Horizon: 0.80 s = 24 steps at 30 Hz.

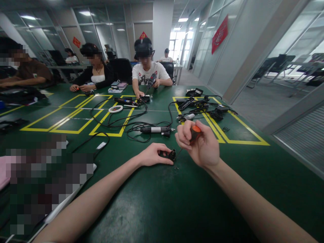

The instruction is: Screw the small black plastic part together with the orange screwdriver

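My left hand [153, 155] is closed on a small black part [164, 154] low over the green table, thumb and fingers on either side of it. A short dark cylinder [173, 152] stands up at the part's right end. My right hand [202, 145] is wrapped round a screwdriver [195, 131] with an orange and black handle. Its thin shaft slants down to the left toward the part; I cannot tell whether the tip touches it. Tiny metal bits [176, 168], perhaps screws, lie just below the part. Beyond my hands rests a black and silver electric screwdriver [155, 130].
Black cables [111, 123] loop across the table [141, 206]. Black parts and tools [196, 106] are piled at the back right, with small dark pieces [226, 129] nearby. A white ring [115, 109] lies farther left. Across the table, a co-worker [152, 72] holds a power driver.
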{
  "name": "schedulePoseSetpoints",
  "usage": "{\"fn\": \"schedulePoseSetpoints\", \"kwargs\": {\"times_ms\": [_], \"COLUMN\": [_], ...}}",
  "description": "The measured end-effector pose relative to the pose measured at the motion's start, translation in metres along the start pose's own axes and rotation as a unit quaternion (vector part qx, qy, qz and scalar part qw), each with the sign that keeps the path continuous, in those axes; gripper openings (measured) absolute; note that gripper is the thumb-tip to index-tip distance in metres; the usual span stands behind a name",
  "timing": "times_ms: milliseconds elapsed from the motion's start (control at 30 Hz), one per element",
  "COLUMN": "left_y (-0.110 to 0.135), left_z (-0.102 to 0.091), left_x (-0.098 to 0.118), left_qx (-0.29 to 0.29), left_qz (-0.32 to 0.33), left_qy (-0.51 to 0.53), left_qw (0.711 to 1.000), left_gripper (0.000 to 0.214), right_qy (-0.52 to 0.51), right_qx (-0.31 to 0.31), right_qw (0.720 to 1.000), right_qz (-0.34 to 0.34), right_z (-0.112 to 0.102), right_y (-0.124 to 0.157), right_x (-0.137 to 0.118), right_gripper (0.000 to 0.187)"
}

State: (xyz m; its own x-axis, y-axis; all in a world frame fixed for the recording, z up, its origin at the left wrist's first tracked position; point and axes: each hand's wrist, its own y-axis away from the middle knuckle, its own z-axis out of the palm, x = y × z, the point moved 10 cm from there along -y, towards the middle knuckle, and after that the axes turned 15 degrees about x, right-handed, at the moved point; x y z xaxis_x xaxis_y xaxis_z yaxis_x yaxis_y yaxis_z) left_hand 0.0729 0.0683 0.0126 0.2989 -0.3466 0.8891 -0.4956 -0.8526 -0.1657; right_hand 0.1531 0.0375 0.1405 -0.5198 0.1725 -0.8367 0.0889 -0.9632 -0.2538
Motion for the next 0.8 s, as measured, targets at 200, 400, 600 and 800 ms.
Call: {"fn": "schedulePoseSetpoints", "kwargs": {"times_ms": [200,400,600,800], "left_y": [-0.0005,-0.0008,-0.0007,-0.0001], "left_z": [0.0000,0.0003,-0.0001,0.0000], "left_x": [0.0002,-0.0020,-0.0013,-0.0010], "left_qx": [0.001,0.003,0.004,0.003], "left_qz": [0.002,0.001,0.003,0.001], "left_qy": [0.007,0.011,0.010,0.003], "left_qw": [1.000,1.000,1.000,1.000], "left_gripper": [0.050,0.050,0.050,0.052], "right_qy": [-0.031,-0.042,-0.005,-0.020], "right_qx": [-0.009,-0.005,0.031,0.028], "right_qw": [0.999,0.999,0.999,0.999], "right_qz": [0.019,0.006,-0.032,-0.021], "right_z": [0.0002,0.0002,-0.0066,-0.0080], "right_y": [0.0013,0.0037,-0.0012,-0.0017], "right_x": [0.0033,0.0009,-0.0055,-0.0033], "right_gripper": [0.043,0.028,0.038,0.039]}}
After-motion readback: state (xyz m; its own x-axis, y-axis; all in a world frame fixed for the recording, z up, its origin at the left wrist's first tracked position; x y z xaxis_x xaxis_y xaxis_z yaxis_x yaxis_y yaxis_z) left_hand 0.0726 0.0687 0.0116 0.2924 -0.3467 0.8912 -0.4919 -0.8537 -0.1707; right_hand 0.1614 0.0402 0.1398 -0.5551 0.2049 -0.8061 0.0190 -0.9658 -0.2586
